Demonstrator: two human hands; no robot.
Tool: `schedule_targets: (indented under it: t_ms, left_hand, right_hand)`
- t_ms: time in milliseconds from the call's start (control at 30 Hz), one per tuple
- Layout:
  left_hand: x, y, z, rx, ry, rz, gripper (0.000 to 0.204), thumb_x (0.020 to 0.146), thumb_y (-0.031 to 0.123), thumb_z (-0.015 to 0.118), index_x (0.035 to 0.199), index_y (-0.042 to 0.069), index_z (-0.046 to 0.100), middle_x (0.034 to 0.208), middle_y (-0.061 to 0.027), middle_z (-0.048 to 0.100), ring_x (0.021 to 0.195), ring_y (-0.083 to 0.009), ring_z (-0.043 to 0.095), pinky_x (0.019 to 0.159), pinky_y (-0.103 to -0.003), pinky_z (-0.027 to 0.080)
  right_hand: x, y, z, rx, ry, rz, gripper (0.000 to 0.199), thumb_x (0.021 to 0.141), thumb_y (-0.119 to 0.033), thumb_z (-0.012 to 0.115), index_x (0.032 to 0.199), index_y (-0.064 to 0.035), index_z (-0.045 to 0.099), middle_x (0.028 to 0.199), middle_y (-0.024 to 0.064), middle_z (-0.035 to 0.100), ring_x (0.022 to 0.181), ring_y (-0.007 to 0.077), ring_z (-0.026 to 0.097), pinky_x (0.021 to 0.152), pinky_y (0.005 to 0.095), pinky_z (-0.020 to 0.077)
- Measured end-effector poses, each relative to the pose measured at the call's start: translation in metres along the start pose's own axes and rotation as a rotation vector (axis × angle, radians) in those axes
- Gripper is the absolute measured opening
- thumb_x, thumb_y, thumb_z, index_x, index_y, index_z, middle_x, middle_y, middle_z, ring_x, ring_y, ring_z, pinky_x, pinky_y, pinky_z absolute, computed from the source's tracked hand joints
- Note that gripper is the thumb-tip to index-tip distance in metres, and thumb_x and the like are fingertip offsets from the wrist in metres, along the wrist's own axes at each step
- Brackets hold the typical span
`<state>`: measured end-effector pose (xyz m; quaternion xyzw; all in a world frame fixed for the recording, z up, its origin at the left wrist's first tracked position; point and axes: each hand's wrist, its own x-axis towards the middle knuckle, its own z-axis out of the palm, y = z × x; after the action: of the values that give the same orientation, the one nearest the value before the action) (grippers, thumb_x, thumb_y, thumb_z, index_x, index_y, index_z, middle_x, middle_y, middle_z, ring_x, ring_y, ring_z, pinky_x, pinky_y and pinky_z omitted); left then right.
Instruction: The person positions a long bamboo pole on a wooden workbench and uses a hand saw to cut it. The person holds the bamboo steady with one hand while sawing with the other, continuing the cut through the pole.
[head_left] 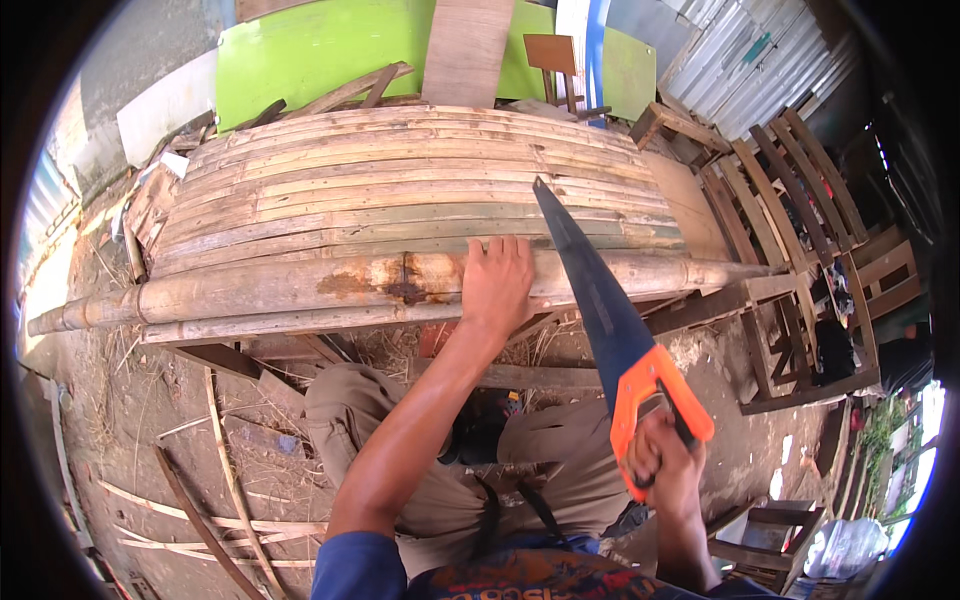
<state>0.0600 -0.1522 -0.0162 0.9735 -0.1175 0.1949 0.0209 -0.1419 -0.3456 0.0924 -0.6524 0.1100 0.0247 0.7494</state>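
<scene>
A thick bamboo pole [240, 291] lies along the near edge of a slatted bamboo bench top [400, 180]. My left hand [497, 280] is closed over the pole, just right of a dark-stained node. In my right hand [662, 455] is a hand saw [600, 300], gripped by its orange and black handle. The dark blade points away from me, its tip above the slats. The blade crosses over the pole to the right of my left hand; whether its teeth touch the pole I cannot tell.
Wooden racks and frames [790, 220] stand at the right. Split bamboo strips [220, 530] lie on the dirt floor at lower left. Green panels [320, 60] lean behind the bench. A clear plastic container [845, 548] sits at lower right.
</scene>
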Motion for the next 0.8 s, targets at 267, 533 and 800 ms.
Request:
schedule_targets:
  t_ms: [267, 533, 800]
  left_hand:
    - [-0.005, -0.009, -0.003, -0.058, -0.021, -0.047, 0.071, 0.063, 0.063, 0.082, 0.102, 0.007, 0.061, 0.095, -0.0051, 0.065, 0.097, -0.0207, 0.063, 0.089, -0.039, 0.043]
    - [0.005, -0.001, -0.007, -0.064, -0.015, -0.062, 0.073, 0.062, 0.061, 0.083, 0.104, 0.006, 0.062, 0.096, -0.0060, 0.066, 0.097, -0.0233, 0.063, 0.089, -0.040, 0.043]
    - [-0.024, 0.009, -0.009, -0.033, 0.100, -0.070, 0.074, 0.065, 0.055, 0.084, 0.115, 0.008, 0.057, 0.106, -0.0066, 0.060, 0.106, -0.0226, 0.057, 0.094, -0.042, 0.038]
  right_hand:
    - [0.056, 0.031, 0.033, -0.064, 0.015, -0.011, 0.029, 0.094, -0.012, 0.058, 0.071, -0.0111, 0.041, 0.053, -0.0030, 0.036, 0.043, 0.0087, 0.033, 0.043, 0.0275, 0.0294]
    - [0.006, 0.071, 0.009, 0.017, 0.003, -0.054, 0.021, 0.096, -0.004, 0.055, 0.078, -0.0098, 0.044, 0.053, -0.0034, 0.037, 0.042, 0.0080, 0.036, 0.043, 0.0256, 0.0313]
    - [0.059, 0.096, 0.027, -0.107, 0.071, -0.252, 0.026, 0.091, -0.014, 0.068, 0.073, 0.0029, 0.059, 0.059, -0.0033, 0.051, 0.057, 0.0050, 0.046, 0.052, 0.0291, 0.0371]
